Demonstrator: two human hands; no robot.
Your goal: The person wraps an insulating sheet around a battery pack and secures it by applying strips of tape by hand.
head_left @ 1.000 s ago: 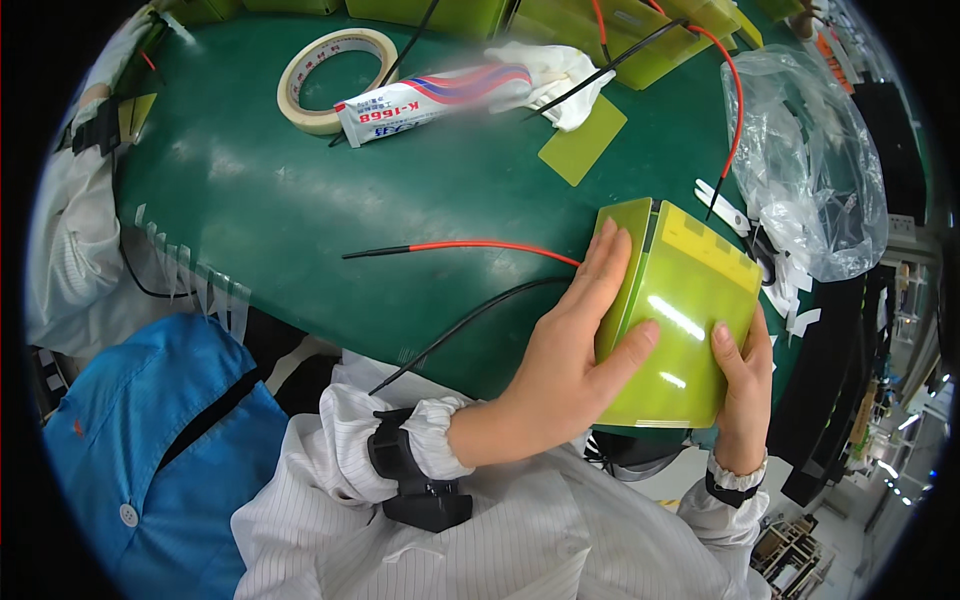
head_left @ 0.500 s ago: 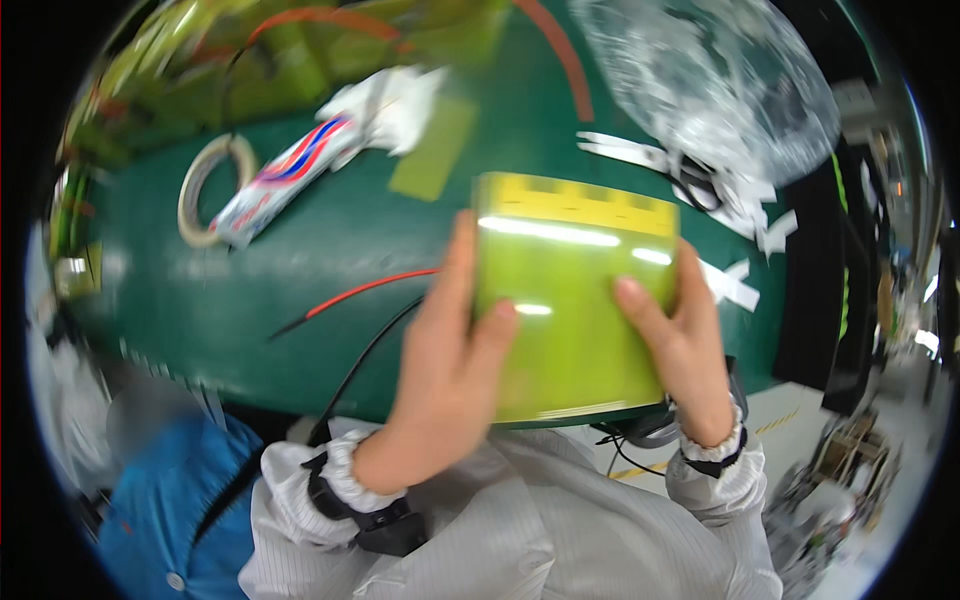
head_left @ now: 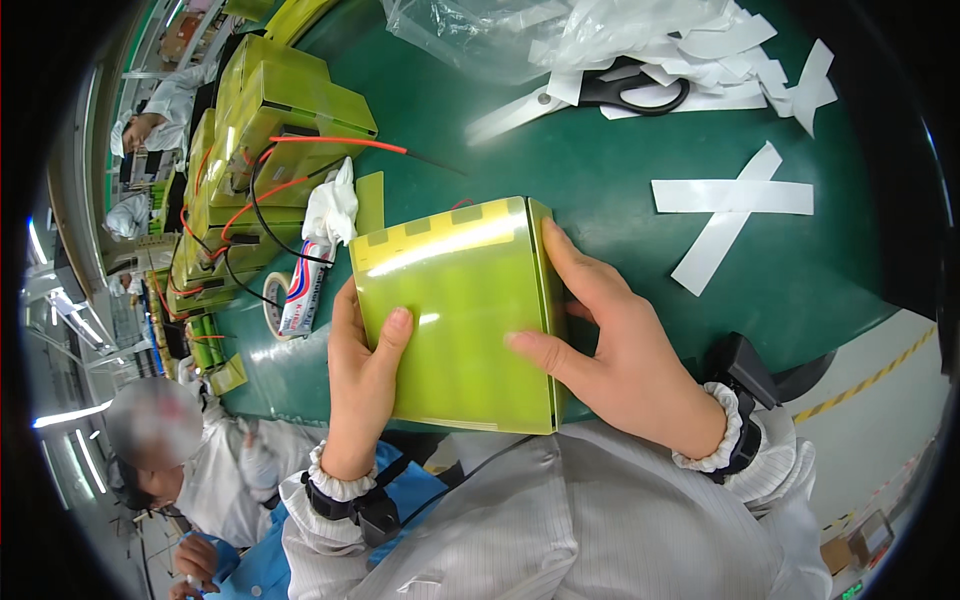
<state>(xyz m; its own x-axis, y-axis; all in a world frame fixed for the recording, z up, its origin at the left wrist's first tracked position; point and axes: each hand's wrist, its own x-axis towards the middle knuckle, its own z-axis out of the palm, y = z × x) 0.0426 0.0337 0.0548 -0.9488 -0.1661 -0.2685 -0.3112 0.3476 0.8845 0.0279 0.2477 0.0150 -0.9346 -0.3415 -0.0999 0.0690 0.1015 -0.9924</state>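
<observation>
A box-shaped battery pack (head_left: 455,320), covered in glossy yellow-green sheet, is held between my two hands near the table's front edge. Yellow patches run along its far edge. My left hand (head_left: 362,375) grips the left side, thumb on the top face and fingers partly hidden behind. On the other side, my right hand (head_left: 635,355) closes on the pack, its thumb across the top face and its fingers along the right wall. The pack's underside is hidden.
On the green table (head_left: 560,160) lie two crossed white strips (head_left: 735,195), black-handled scissors (head_left: 600,95), a clear plastic bag (head_left: 480,35), a tape roll (head_left: 275,305) and a white tube (head_left: 306,285). Similar packs (head_left: 300,110) with red and black wires stand left. A co-worker (head_left: 220,470) sits left.
My view has swung to the right, so the stacked packs and the co-worker show more fully at left. Both hands still hold the pack, and its right wall now shows.
</observation>
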